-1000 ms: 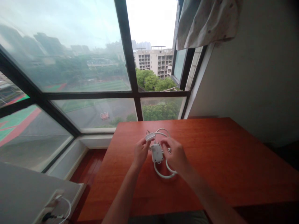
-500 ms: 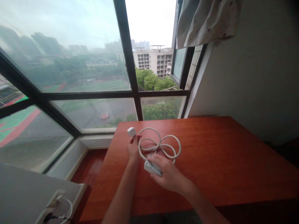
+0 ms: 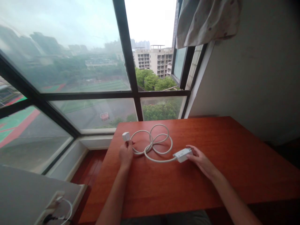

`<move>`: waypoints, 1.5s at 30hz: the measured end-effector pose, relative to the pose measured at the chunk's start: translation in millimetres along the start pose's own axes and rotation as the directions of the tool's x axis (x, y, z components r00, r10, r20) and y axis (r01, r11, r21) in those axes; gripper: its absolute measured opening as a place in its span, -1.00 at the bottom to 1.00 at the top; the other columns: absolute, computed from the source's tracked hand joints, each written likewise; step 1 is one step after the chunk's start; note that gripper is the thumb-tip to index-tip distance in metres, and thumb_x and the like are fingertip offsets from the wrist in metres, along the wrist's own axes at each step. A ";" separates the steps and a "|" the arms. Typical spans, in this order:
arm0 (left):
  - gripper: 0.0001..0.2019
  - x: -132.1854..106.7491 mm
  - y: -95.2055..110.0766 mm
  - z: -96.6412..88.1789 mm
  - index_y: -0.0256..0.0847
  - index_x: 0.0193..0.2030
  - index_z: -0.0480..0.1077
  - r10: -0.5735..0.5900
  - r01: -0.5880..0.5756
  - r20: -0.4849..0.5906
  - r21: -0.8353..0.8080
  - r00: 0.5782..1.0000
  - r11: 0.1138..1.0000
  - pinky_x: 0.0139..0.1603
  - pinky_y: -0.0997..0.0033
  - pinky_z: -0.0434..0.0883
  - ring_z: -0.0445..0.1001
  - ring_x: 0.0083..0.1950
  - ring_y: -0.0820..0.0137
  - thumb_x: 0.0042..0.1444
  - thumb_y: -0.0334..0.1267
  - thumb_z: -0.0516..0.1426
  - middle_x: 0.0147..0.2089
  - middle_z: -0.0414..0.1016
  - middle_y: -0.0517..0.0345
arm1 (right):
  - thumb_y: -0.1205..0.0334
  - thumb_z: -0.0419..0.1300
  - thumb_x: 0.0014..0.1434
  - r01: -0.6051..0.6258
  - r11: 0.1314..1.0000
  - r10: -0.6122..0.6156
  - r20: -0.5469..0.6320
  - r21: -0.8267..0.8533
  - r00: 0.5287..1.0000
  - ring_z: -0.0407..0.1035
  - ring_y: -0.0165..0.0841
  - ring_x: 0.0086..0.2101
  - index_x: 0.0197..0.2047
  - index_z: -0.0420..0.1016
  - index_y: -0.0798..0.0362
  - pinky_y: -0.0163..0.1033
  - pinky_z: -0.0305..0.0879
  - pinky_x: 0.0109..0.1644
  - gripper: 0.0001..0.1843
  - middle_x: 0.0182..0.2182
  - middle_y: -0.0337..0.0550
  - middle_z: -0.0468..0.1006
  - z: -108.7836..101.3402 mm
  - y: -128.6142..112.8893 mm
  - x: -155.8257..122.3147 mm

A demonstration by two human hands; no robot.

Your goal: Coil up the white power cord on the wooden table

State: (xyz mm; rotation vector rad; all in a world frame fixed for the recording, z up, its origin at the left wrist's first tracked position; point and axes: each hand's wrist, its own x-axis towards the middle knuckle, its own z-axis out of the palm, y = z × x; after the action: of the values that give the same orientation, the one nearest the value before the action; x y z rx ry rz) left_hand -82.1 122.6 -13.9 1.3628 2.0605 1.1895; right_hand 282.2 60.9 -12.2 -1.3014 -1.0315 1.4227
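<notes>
A white extension cord [image 3: 164,161] lies in loose, crossing loops over the table, between my two hands. My left hand [image 3: 126,153] is closed around its white plug [image 3: 126,136], which sticks up above the fingers at the table's left side. On the right, my right hand [image 3: 199,159] grips the far end of the white power strip [image 3: 182,154], thumb on the near side and fingers behind. Sockets show on the strip's upper face. The cord leaves the strip's left end and runs into the loops.
The reddish-brown wooden table [image 3: 222,178] meets a dark-framed window [image 3: 134,93] at the back. A curtain [image 3: 208,23] hangs at upper right beside the grey wall [image 3: 253,78]. At lower left, a wall outlet [image 3: 55,200] holds a white cable and a black plug.
My right hand has moved right with the power strip, drawing it away from the loops. My left hand has shifted slightly left and down with the plug. The cord's loops have changed shape.
</notes>
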 end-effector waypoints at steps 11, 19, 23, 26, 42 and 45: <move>-0.61 -16.0 20.3 -1.4 -0.32 -0.21 0.47 0.238 -0.310 0.199 0.617 0.951 0.723 -0.21 0.33 0.27 0.43 -0.16 0.18 0.29 -0.13 -0.11 -0.29 0.52 -0.13 | 0.27 0.29 -0.24 0.126 0.985 -0.090 -0.277 0.116 0.957 0.33 -0.09 0.08 0.04 0.32 0.06 -0.03 0.28 0.15 -0.31 0.09 0.10 0.42 90.2 21.4 76.9; -0.66 -24.4 37.5 4.3 -0.27 -0.13 0.45 0.272 -0.384 0.272 0.685 0.923 0.619 -0.12 0.21 0.26 0.36 -0.12 0.16 0.28 -0.21 -0.11 -0.24 0.49 -0.12 | 0.28 0.20 -0.19 0.271 0.957 -0.282 -0.124 -0.101 0.951 0.44 -0.18 -0.04 0.05 0.38 0.07 -0.12 0.37 0.04 -0.38 0.04 0.03 0.48 87.3 17.5 86.0; -0.69 -36.4 44.2 14.5 -0.32 -0.14 0.46 0.364 -0.451 0.288 0.722 0.885 0.525 -0.01 0.00 0.21 0.23 0.10 0.00 0.24 -0.37 -0.11 -0.09 0.45 -0.22 | 0.26 0.20 -0.14 0.243 0.874 -0.341 -0.177 -0.420 0.923 0.49 -0.19 -0.18 -0.06 0.49 0.04 -0.13 0.40 -0.06 -0.52 -0.13 -0.04 0.58 86.7 10.6 76.0; -0.69 -41.6 43.5 20.4 -0.32 -0.15 0.47 0.398 -0.485 0.300 0.692 0.867 0.535 0.03 -0.06 0.20 0.21 0.13 -0.03 0.21 -0.43 -0.10 -0.07 0.44 -0.25 | 0.22 0.20 -0.09 0.259 0.856 -0.384 -0.216 -0.448 0.898 0.49 -0.19 -0.25 -0.13 0.54 0.00 -0.10 0.39 -0.08 -0.62 -0.22 -0.08 0.61 92.3 3.2 67.4; -0.71 -58.0 53.5 27.3 -0.20 -0.05 0.47 0.635 -0.675 0.271 0.471 0.723 0.567 0.31 -0.05 0.04 0.11 0.33 0.06 0.19 -0.41 -0.01 0.16 0.39 -0.10 | 0.15 0.17 0.00 0.243 0.950 -0.229 -0.090 0.196 0.969 0.40 -0.20 -0.03 0.06 0.39 -0.02 -0.11 0.32 0.06 -0.50 -0.03 -0.16 0.53 119.5 0.9 72.0; -0.70 -60.3 57.6 31.1 -0.25 -0.05 0.47 0.642 -0.688 0.288 0.477 0.710 0.547 0.28 -0.06 0.09 0.15 0.32 0.05 0.19 -0.45 -0.02 0.12 0.42 -0.15 | 0.24 0.16 -0.06 0.231 0.961 -0.221 -0.076 0.155 0.972 0.42 -0.23 -0.10 0.07 0.36 -0.03 -0.13 0.34 0.02 -0.45 -0.07 -0.18 0.54 120.8 1.3 71.6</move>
State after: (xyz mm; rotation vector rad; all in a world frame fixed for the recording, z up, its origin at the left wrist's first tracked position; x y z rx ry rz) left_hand -1.6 92.0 8.5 2.6195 1.9364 0.7270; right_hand 160.4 130.5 -18.7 -1.0644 -0.9705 1.2604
